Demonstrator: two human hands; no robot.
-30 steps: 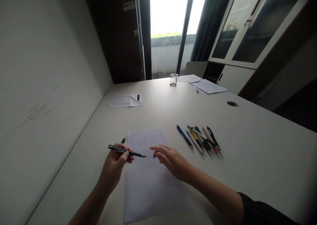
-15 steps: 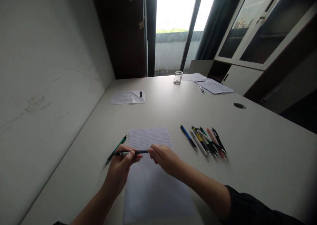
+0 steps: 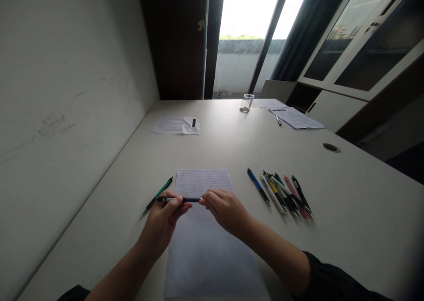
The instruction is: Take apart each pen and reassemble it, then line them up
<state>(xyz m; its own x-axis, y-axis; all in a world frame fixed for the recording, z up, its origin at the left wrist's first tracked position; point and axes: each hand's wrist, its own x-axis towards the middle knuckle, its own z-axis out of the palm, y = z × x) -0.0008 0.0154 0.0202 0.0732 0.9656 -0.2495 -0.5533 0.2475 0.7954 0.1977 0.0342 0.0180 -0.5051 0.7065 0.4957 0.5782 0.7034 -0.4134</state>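
Observation:
A dark pen [image 3: 191,200] lies level between my two hands, above a sheet of paper [image 3: 212,257] with lines of writing at its far end. My left hand [image 3: 165,210] is closed on the pen's left part, with the thumb on top. My right hand [image 3: 225,208] pinches the pen's right end, and its fingers hide that tip. Just past my left hand, a green and black pen [image 3: 163,188] lies slantwise on the table, partly behind the fingers.
To the right lie a blue pen [image 3: 258,186] and a loose pile of several pens [image 3: 288,197]. Farther back are a creased paper [image 3: 175,125], a clear glass [image 3: 247,103] and stacked papers [image 3: 298,117] with a pen [image 3: 278,120] beside them. A round hole [image 3: 331,147] pierces the table.
The view has shifted a little, so most table things sit farther right in it. Both hands keep hold of the dark pen in nearly the same pose.

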